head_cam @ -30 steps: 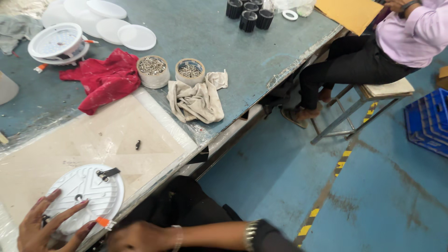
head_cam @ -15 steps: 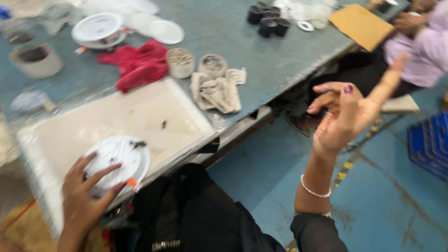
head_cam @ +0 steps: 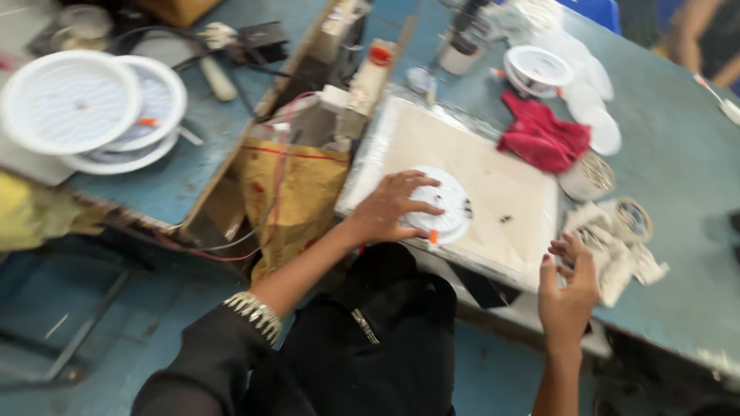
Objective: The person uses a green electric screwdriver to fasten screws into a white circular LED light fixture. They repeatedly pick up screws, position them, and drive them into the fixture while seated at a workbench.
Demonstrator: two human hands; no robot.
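White round lamp housing [head_cam: 441, 205] under left hand [head_cam: 389, 208], right hand [head_cam: 568, 286] empty

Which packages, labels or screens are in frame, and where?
Brown paper bag: hangs off the bench edge left of the left hand; crumpled, yellow-brown, red line across it.
Cardboard box: top edge, left of centre; brown, mostly cropped.
Screens, signs: none visible.
Labels: too blurred to tell.
Right hand: at the bench edge, empty.

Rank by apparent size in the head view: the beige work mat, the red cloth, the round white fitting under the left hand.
1. Beige work mat
2. Red cloth
3. Round white fitting, partly covered, so only roughly smaller than the cloth.
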